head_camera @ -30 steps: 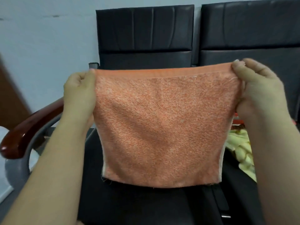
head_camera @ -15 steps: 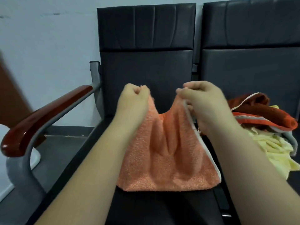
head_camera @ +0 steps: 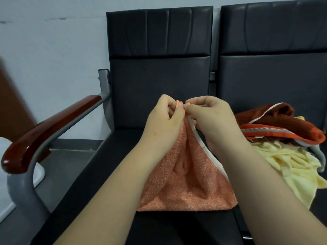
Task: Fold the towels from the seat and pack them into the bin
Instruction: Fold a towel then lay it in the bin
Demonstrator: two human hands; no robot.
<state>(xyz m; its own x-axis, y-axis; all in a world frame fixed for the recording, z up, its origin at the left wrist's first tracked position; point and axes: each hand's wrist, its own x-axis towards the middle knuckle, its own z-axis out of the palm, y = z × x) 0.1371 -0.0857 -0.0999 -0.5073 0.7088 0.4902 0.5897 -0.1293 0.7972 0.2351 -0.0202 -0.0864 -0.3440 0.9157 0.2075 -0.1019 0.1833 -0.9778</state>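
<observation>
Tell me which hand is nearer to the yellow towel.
Right. The right hand, pinching the orange towel, is just left of the yellow towel; the left hand is farther left.

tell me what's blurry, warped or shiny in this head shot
Head view: the brown shape at the left edge is smeared by blur; the wooden armrest shows small glare spots; the seat backs bow with wide-angle distortion; the left hand, right hand and orange towel look fairly sharp in soft light.

Before me 1 black padded backrest (head_camera: pixel 159 50) fills the upper centre, a 2nd backrest (head_camera: pixel 272 50) the upper right; pale wall (head_camera: pixel 49 55) upper left, glossy wooden armrest (head_camera: pixel 49 128) left.
</observation>
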